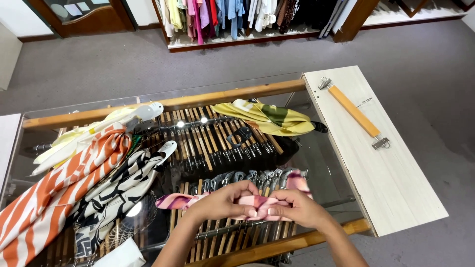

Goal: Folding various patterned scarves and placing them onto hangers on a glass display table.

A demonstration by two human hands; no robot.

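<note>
From my feed, both hands — left hand [225, 200], right hand [297, 207] — pinched the pink scarf [257, 201], bunched mid-fold; wooden clip hanger [354, 112] sat unused.

Glass-topped table [321, 163], folded scarves [74, 173], white side board [396, 183] bearing wooden clip hanger [354, 112]

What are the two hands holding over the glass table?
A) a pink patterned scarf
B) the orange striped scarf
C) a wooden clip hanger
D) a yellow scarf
A: both the left hand and the right hand pinch the pink patterned scarf; the wooden clip hanger lies untouched on the white board.
</note>
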